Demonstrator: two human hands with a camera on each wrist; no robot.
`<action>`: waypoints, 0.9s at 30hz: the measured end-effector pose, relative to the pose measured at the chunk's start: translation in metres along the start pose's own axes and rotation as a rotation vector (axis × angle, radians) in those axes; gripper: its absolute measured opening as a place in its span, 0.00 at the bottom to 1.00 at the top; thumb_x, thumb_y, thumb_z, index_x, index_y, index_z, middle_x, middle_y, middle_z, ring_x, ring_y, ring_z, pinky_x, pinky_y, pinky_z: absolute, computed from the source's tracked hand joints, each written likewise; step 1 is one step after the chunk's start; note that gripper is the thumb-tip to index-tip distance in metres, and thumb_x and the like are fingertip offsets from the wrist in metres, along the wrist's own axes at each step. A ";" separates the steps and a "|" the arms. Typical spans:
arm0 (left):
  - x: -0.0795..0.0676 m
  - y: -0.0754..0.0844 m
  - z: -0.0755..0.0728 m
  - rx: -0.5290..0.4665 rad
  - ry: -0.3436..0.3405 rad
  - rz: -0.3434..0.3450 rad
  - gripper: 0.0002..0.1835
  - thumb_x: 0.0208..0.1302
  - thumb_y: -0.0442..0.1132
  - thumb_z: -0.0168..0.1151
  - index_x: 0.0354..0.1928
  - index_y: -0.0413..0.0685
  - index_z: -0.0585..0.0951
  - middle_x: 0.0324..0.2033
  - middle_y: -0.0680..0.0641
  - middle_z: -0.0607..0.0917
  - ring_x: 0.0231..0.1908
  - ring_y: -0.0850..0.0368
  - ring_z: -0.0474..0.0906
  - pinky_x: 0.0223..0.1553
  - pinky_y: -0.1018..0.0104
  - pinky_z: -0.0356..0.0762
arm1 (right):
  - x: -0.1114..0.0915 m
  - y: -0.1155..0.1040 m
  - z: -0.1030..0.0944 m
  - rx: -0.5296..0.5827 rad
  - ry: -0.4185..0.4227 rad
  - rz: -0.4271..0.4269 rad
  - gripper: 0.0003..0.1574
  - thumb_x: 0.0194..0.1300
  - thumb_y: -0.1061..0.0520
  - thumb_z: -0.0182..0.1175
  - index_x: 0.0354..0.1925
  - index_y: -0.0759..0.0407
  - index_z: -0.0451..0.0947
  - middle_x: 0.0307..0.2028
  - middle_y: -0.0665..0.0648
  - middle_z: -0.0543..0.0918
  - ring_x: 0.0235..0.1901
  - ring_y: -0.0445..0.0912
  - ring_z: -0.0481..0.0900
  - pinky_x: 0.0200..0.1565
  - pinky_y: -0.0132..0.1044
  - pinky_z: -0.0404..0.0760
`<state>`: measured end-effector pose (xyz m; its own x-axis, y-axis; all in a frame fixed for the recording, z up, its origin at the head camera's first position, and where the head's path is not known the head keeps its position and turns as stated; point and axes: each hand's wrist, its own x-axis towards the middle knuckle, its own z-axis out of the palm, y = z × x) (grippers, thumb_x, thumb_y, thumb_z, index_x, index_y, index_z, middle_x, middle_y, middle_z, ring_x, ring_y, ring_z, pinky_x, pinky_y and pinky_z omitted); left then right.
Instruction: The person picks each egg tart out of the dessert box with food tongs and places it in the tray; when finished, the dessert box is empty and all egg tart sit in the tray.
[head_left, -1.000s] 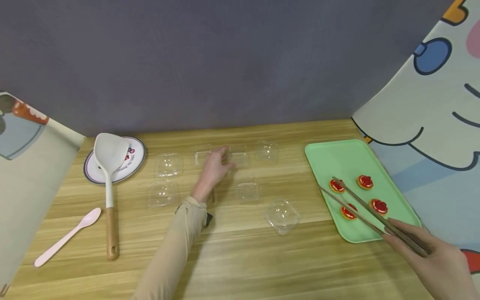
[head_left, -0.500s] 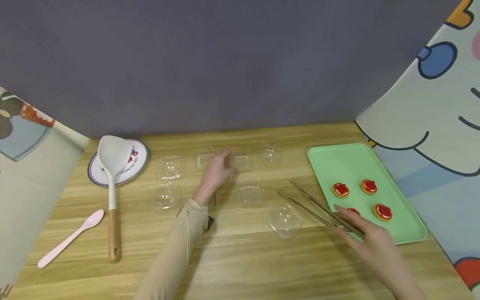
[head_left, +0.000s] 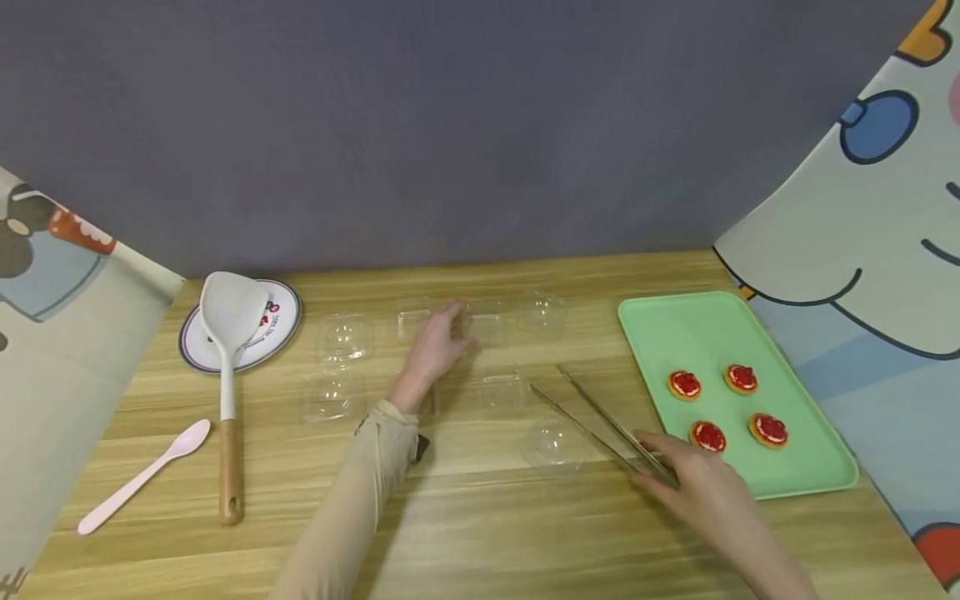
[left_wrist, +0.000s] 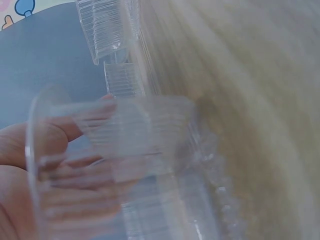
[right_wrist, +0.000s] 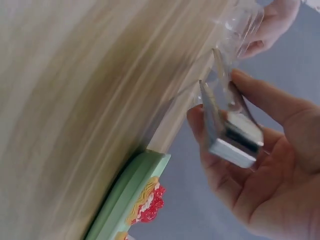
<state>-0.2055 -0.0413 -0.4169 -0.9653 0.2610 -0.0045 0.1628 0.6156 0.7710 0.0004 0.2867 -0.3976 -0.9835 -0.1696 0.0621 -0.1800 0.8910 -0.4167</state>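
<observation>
My right hand (head_left: 697, 483) holds metal tongs (head_left: 611, 421) with their arms spread and nothing visible between the tips. The tips point left, beside a clear plastic box (head_left: 502, 390) and above a rounded clear container (head_left: 553, 450). My left hand (head_left: 435, 346) reaches among more clear containers at the back, its thumb and fingers apart and loosely bent beside one clear box (head_left: 486, 323). Whether those fingertips touch it cannot be made out. In the left wrist view, a clear box (left_wrist: 150, 125) covers part of the hand. Several red-topped tarts (head_left: 768, 429) sit on a green tray (head_left: 675, 321).
Further left are two rounded clear containers, one behind (head_left: 345, 337) and one in front (head_left: 332, 396). A white turner (head_left: 228, 392) lies across an oval plate (head_left: 281, 329), with a pink spoon (head_left: 146, 477) beside it. A grey wall (head_left: 450, 142) stands behind the table.
My right hand has carried the tongs left, from above the tray to the clear containers. The front rounded container has shifted slightly left. My left hand has stayed in place.
</observation>
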 end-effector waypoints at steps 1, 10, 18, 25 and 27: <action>0.000 0.000 0.000 0.003 0.001 0.002 0.39 0.65 0.29 0.75 0.76 0.32 0.69 0.75 0.32 0.71 0.66 0.34 0.77 0.71 0.47 0.76 | 0.001 0.000 0.001 -0.020 -0.008 -0.008 0.33 0.57 0.55 0.83 0.58 0.65 0.86 0.51 0.65 0.90 0.50 0.63 0.88 0.47 0.63 0.90; -0.001 0.001 0.002 0.009 0.003 0.012 0.38 0.65 0.29 0.75 0.76 0.33 0.70 0.74 0.32 0.71 0.66 0.34 0.77 0.72 0.47 0.76 | 0.003 0.000 0.007 -0.090 -0.065 -0.008 0.36 0.51 0.56 0.86 0.57 0.62 0.86 0.50 0.64 0.90 0.46 0.61 0.89 0.37 0.57 0.92; 0.001 -0.002 0.002 0.028 0.011 0.033 0.37 0.68 0.32 0.73 0.76 0.34 0.70 0.74 0.33 0.72 0.65 0.36 0.78 0.70 0.47 0.78 | 0.003 0.001 0.009 -0.131 -0.052 -0.011 0.41 0.52 0.56 0.86 0.62 0.63 0.82 0.52 0.70 0.88 0.50 0.66 0.87 0.36 0.62 0.91; -0.002 0.005 -0.001 0.045 0.016 0.031 0.33 0.71 0.33 0.70 0.75 0.34 0.71 0.74 0.32 0.71 0.71 0.35 0.72 0.76 0.45 0.69 | 0.020 -0.011 -0.013 -0.085 0.045 -0.049 0.29 0.69 0.54 0.75 0.63 0.65 0.82 0.55 0.66 0.88 0.51 0.64 0.88 0.39 0.63 0.91; -0.005 0.006 -0.004 0.070 0.032 0.062 0.30 0.74 0.33 0.67 0.74 0.33 0.72 0.74 0.32 0.72 0.72 0.34 0.71 0.77 0.45 0.67 | 0.031 -0.018 -0.021 -0.081 0.105 -0.083 0.28 0.72 0.56 0.71 0.65 0.67 0.81 0.59 0.68 0.86 0.54 0.67 0.86 0.43 0.66 0.90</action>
<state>-0.2000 -0.0417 -0.4094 -0.9588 0.2769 0.0630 0.2352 0.6497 0.7229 -0.0272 0.2743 -0.3692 -0.9608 -0.2026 0.1893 -0.2568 0.9078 -0.3317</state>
